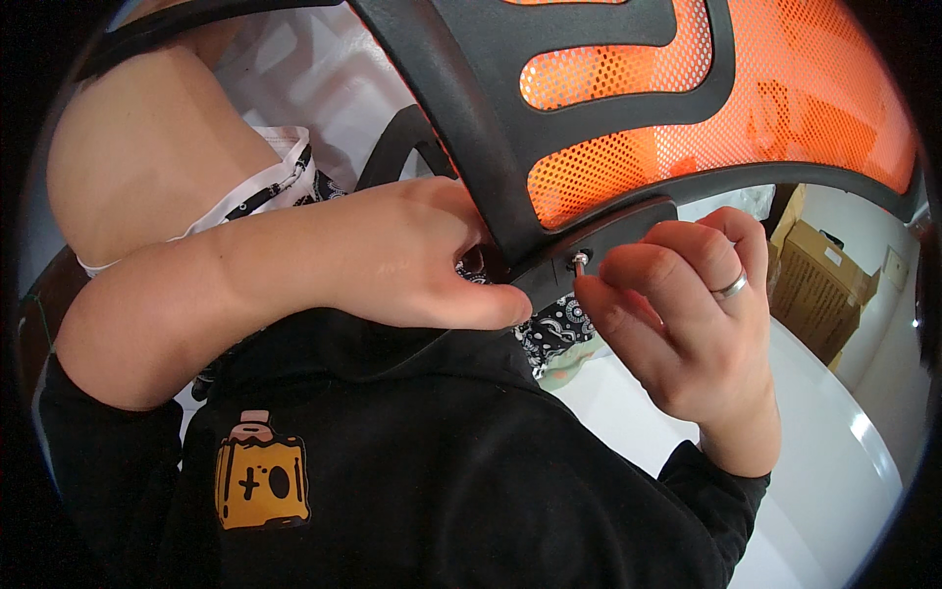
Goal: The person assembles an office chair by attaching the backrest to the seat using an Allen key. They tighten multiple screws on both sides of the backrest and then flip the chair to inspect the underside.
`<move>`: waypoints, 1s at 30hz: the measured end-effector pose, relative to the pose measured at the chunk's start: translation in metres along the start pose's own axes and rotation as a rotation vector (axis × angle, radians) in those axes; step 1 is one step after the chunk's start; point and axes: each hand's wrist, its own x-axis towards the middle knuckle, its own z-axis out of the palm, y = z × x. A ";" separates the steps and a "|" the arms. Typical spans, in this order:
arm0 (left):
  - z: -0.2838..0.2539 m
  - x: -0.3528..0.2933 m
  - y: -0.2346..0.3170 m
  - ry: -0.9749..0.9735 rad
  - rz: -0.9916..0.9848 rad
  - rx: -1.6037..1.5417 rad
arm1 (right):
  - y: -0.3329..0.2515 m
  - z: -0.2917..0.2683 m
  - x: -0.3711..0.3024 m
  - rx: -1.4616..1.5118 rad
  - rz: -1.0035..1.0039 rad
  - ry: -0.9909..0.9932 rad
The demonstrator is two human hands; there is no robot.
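Note:
An office chair's backrest with orange mesh [589, 187] and a black plastic frame [417, 59] leans across my lap. My left hand [432, 260] is closed around the lower part of that frame, its thumb lying along a black bracket [628, 226]; most of its fingers are hidden behind. My right hand [687, 309], with a silver ring, has its thumb and forefinger pinched on a small shiny metal screw [581, 261] at a hole in the bracket. How deep the screw sits I cannot tell.
A cardboard box [819, 285] stands at the right by the wall. Below my right arm is a smooth white surface [819, 442]. Another black curved chair part [397, 142] lies beyond my left wrist. My bare knee [147, 147] is raised at the left.

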 end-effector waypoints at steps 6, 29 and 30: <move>0.002 -0.001 -0.002 0.014 0.021 0.026 | 0.003 0.003 -0.004 0.037 0.014 0.029; 0.001 0.001 -0.004 0.058 0.110 0.013 | -0.037 0.081 -0.037 0.366 0.447 0.645; 0.001 0.001 -0.003 0.056 0.110 0.011 | -0.041 0.084 -0.035 0.461 0.518 0.695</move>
